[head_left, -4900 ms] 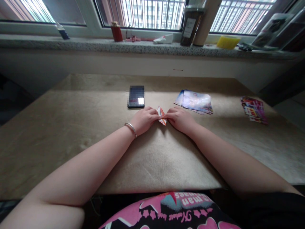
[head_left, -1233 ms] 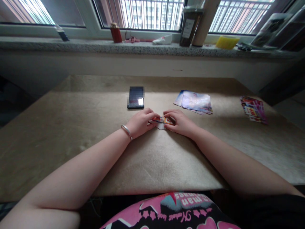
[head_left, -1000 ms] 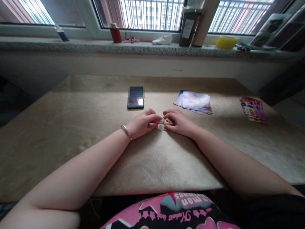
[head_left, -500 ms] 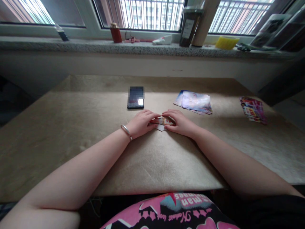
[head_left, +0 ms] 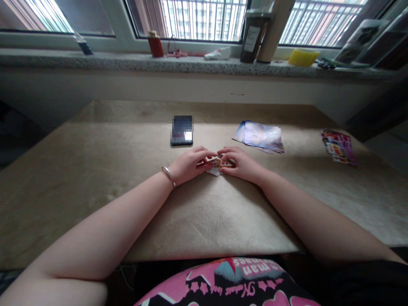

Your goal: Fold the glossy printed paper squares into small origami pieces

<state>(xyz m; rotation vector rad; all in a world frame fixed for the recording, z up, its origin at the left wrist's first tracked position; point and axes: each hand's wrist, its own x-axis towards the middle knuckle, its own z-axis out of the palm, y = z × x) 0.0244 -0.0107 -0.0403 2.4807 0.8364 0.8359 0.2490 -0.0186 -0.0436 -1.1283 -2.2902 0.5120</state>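
A small folded piece of printed paper (head_left: pixel 216 165), orange, red and white, lies on the tan table (head_left: pixel 95 170) between my two hands. My left hand (head_left: pixel 189 163), with a metal bracelet on the wrist, pinches its left side with curled fingers. My right hand (head_left: pixel 240 163) presses and pinches its right side. Most of the paper is hidden under my fingertips.
A dark phone (head_left: pixel 182 129) lies just beyond my hands. A stack of printed sheets (head_left: pixel 259 136) lies to the right, with more coloured sheets (head_left: pixel 339 146) near the right edge. The window sill (head_left: pixel 127 61) holds a red cup, a jar, a roll and a yellow container.
Earlier the paper stood upright, pinched between both hands. Now it lies flat on the table, and my fingertips have closed in over it; in the last second they shifted only slightly.
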